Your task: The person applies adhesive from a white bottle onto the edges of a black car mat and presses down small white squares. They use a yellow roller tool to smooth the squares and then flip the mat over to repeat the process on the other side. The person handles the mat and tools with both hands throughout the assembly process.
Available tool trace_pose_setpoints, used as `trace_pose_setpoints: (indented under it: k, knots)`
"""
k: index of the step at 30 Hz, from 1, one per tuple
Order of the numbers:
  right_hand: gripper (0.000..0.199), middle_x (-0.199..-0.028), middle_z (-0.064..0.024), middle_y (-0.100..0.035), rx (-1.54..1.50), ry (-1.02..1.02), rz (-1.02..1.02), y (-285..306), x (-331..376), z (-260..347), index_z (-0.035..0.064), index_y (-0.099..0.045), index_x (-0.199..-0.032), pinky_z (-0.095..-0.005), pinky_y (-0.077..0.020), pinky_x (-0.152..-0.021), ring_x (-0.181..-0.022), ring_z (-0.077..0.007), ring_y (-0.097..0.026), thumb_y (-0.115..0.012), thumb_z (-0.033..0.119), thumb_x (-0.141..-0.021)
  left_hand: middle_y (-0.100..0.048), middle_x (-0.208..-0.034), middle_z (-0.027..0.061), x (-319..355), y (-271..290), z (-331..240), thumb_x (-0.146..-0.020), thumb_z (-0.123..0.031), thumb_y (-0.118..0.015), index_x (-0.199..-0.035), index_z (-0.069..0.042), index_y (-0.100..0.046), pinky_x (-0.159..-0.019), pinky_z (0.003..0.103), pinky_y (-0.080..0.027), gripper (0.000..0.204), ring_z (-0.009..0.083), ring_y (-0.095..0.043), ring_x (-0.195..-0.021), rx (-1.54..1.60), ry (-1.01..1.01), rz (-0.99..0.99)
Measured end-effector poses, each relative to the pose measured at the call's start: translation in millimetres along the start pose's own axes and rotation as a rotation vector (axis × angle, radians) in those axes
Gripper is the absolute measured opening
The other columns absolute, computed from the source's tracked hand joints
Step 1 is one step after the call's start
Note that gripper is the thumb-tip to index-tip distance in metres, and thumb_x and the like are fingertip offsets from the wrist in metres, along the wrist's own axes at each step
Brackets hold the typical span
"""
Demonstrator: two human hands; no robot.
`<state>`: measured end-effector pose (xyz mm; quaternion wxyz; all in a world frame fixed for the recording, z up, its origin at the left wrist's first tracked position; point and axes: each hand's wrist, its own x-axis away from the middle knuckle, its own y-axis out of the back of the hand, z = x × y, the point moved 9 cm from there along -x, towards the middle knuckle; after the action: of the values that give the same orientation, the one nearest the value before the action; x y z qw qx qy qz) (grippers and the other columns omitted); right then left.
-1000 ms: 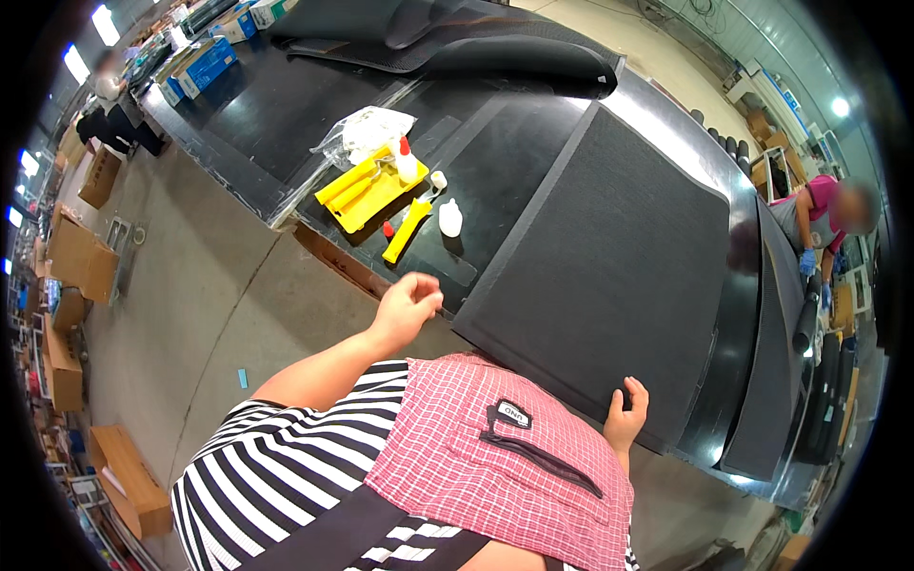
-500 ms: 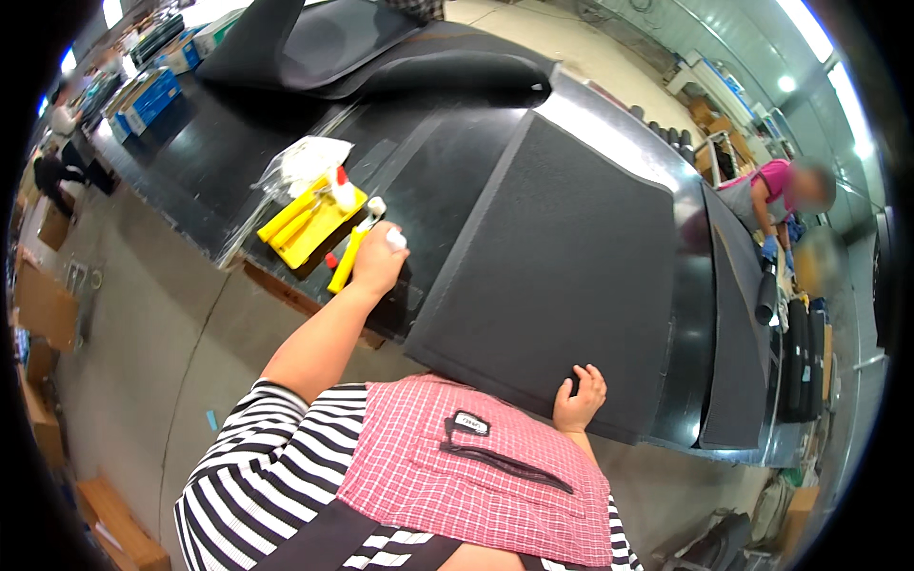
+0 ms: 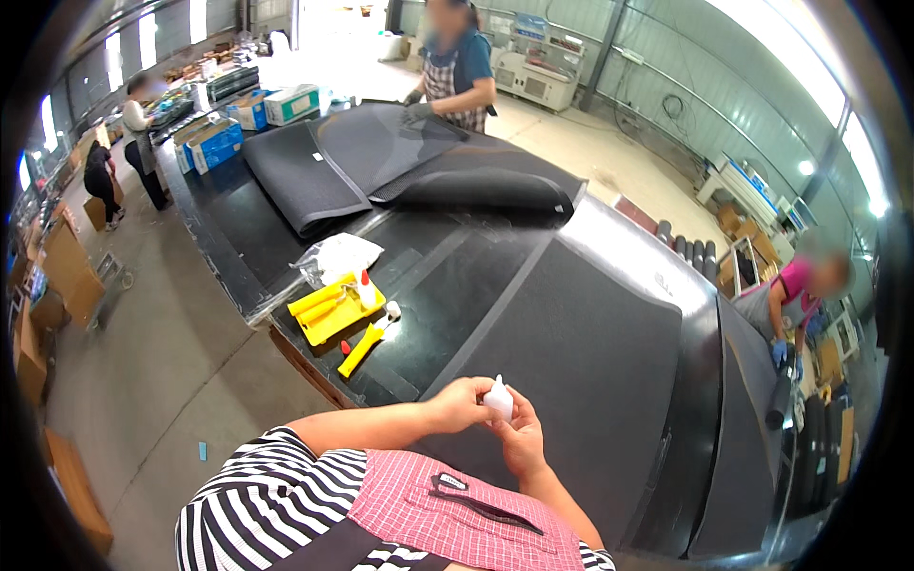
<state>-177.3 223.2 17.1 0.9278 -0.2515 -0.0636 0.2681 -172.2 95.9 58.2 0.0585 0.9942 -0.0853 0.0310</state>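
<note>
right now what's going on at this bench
A person in a striped shirt and red checked apron holds a small white bottle between both hands, left hand and right hand, over a dark mat on the black worktable. To the left sit a yellow tray and a yellow tool. Other people work at the far end and the right side.

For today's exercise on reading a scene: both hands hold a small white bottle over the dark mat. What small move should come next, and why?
Probably twist the cap off: the left hand and right hand pinch the small white bottle upright above the dark mat, nozzle unused.
</note>
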Motion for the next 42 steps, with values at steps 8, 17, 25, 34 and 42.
trace_pose_setpoints:
  k: [8, 17, 25, 34, 42]
  knots:
    - [0.036, -0.122, -0.0123, -0.064, -0.092, -0.059, -0.038, 29.3, 2.0, -29.0, 0.0037, -0.054, -0.128, -0.0462, -0.0558, -0.101, -0.116, -0.0261, -0.064, -0.068, 0.003, -0.095, -0.063, -0.127, 0.0111, 24.8, 6.0, 29.0, -0.09, -0.004, -0.073, -0.141, -0.006, -0.054, -0.098, 0.035, -0.054, 0.055, 0.0207, -0.066, -0.111, 0.063, -0.058, -0.077]
    - [0.039, -0.119, -0.012, -0.065, -0.445, 0.041, -0.163, 81.7, 25.1, -10.3, 0.0096, -0.054, -0.127, -0.0471, -0.054, -0.103, -0.118, -0.0301, -0.064, -0.067, -0.003, -0.093, -0.007, -0.169, 0.0217, 87.4, -4.8, 93.6, -0.091, -0.067, -0.057, -0.16, -0.028, -0.033, -0.124, 0.059, 0.002, 0.083, 0.0441, 0.002, -0.156, -1.145, -0.275, 0.389]
    - [0.029, -0.117, -0.0145, -0.071, -0.638, 0.191, -0.199, 109.4, 99.8, -3.2, 0.014, -0.068, -0.12, -0.0508, -0.0479, -0.108, -0.122, -0.0326, -0.063, -0.072, 0.008, -0.092, -0.006, -0.169, 0.0227, 100.6, -15.4, 107.0, -0.092, -0.081, -0.036, -0.161, -0.034, -0.027, -0.115, 0.073, 0.009, 0.084, 0.0461, 0.004, -0.156, -1.306, -0.482, 0.601]
    - [0.029, -0.113, -0.013, -0.072, -0.558, 0.255, -0.313, 143.2, 121.2, -21.6, 0.0135, -0.069, -0.115, -0.0557, -0.0439, -0.112, -0.12, -0.0333, -0.063, -0.077, 0.012, -0.087, 0.0, -0.171, 0.0156, 113.3, -26.7, 103.6, -0.089, -0.08, -0.041, -0.163, -0.034, -0.021, -0.118, 0.07, 0.008, 0.088, 0.0429, 0.008, -0.156, -1.496, -0.635, 0.99]
    - [0.039, -0.093, -0.0118, -0.072, -0.556, 0.238, -0.452, 152.6, 122.8, -29.2, 0.002, -0.069, -0.098, -0.0519, -0.0471, -0.11, -0.096, -0.0271, -0.069, -0.077, 0.039, -0.089, -0.005, -0.171, 0.0128, 108.2, -18.4, 98.2, -0.096, -0.071, -0.042, -0.156, -0.026, -0.041, -0.121, 0.065, 0.009, 0.075, 0.0378, 0.006, -0.157, -1.286, -0.663, 0.995]
